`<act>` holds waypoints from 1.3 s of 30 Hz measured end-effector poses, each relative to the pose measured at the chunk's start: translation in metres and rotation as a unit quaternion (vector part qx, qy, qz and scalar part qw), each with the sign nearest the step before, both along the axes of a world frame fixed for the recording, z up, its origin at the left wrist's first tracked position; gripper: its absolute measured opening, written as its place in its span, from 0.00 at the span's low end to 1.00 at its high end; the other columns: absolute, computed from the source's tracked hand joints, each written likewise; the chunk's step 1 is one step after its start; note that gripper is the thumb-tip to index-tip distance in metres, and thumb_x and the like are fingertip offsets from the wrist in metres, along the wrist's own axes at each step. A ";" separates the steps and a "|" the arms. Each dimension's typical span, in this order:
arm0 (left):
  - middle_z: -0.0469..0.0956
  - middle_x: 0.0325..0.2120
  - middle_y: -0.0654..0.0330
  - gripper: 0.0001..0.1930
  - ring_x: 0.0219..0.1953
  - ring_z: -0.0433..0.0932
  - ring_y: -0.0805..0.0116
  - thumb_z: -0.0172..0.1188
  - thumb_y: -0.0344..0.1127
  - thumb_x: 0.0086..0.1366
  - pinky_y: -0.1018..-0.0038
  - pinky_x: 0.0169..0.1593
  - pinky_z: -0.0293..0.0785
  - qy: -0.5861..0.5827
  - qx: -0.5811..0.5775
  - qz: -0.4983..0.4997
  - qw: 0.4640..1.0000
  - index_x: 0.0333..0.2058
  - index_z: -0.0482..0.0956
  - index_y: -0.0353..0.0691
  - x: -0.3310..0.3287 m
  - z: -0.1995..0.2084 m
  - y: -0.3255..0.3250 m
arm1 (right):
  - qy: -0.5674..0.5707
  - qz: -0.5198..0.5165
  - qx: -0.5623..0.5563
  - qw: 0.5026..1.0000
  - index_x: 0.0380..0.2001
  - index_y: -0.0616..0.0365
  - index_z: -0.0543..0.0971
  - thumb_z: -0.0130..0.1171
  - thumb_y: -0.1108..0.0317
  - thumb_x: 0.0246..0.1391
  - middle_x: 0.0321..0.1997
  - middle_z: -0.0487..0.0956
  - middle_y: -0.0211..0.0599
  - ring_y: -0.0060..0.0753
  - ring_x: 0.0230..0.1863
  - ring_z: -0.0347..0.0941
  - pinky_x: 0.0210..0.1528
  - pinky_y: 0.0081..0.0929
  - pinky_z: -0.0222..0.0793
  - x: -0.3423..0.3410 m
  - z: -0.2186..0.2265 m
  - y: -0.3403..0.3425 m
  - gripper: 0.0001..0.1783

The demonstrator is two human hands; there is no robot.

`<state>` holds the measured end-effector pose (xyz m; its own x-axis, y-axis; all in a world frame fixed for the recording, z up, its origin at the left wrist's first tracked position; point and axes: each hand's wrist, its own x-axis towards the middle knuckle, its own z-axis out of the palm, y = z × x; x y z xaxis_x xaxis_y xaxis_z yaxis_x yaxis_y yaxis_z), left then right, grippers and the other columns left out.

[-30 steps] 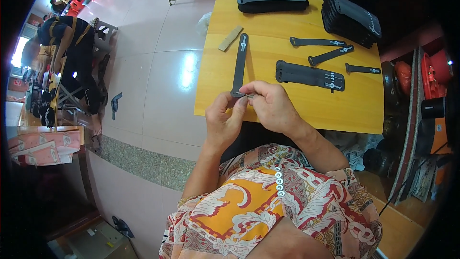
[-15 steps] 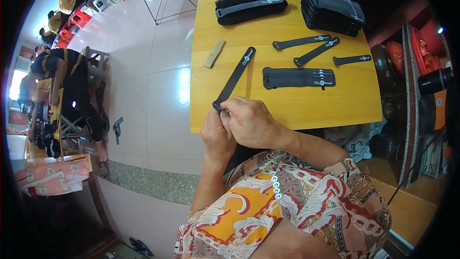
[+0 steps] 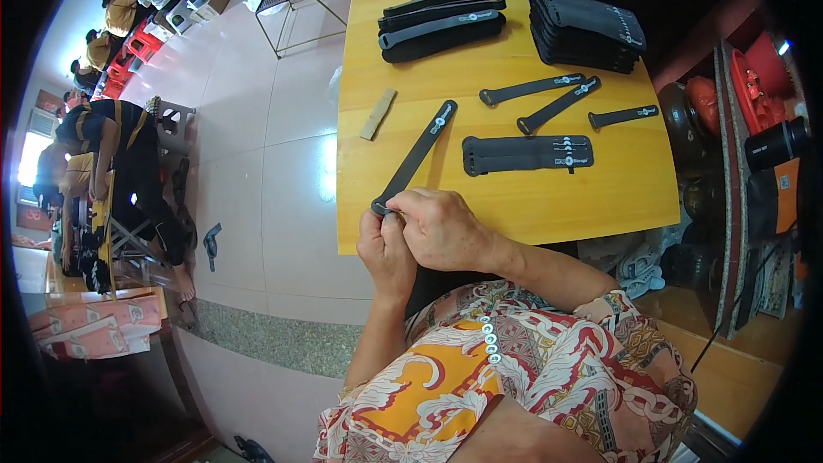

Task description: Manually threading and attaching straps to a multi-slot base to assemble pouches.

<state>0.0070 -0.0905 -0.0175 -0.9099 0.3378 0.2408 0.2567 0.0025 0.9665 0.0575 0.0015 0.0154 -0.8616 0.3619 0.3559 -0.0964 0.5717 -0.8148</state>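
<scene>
A long black strap (image 3: 417, 154) with a rounded end and pale print slants up and away over the yellow table (image 3: 617, 193). My left hand (image 3: 384, 250) pinches its near end at the table's front edge. Closed over the same end, my right hand (image 3: 446, 230) has its thumb and forefinger at the strap's tip; what lies between those fingers is partly hidden. Beyond them lies a set of black straps side by side (image 3: 514, 154). Three loose black straps, a long one (image 3: 531, 89), a slanted one (image 3: 557, 106) and a short one (image 3: 623, 117), rest farther off.
Folded black straps (image 3: 441, 37) and a thick stack of black strap sets (image 3: 585, 30) stand at the table's far side. A tan strip (image 3: 378, 114) lies near its left edge. Another person (image 3: 129, 163) bends over work at far left; shelves (image 3: 729, 189) stand at right.
The view has shifted slightly, so the table and its things sit a little lower and more to the left. Both hands stay at the strap's near end, with the right fingers slightly moved.
</scene>
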 end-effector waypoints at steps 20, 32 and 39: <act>0.69 0.19 0.68 0.08 0.22 0.63 0.83 0.46 0.25 0.58 0.83 0.24 0.61 -0.150 0.132 -0.015 0.980 0.21 0.71 0.34 -0.008 0.003 0.001 | 0.103 -0.037 0.246 0.963 0.25 0.61 0.70 0.56 0.69 0.36 0.23 0.65 0.43 0.43 0.23 0.67 0.23 0.35 0.64 -0.023 0.004 0.013 0.11; 0.74 0.27 0.59 0.18 0.24 0.72 0.75 0.53 0.26 0.62 0.83 0.28 0.70 -0.188 0.146 -0.117 0.964 0.50 0.63 0.30 -0.023 0.012 -0.010 | 0.059 0.086 0.145 0.984 0.25 0.60 0.73 0.54 0.72 0.41 0.22 0.69 0.42 0.44 0.24 0.69 0.24 0.38 0.66 -0.015 -0.002 0.028 0.05; 0.72 0.24 0.63 0.19 0.21 0.70 0.79 0.52 0.21 0.60 0.83 0.27 0.70 -0.093 0.136 -0.157 0.974 0.50 0.66 0.29 -0.021 0.006 -0.012 | 0.066 0.012 0.110 0.992 0.23 0.60 0.73 0.54 0.75 0.40 0.22 0.71 0.41 0.46 0.23 0.70 0.25 0.37 0.66 -0.015 -0.002 0.023 0.03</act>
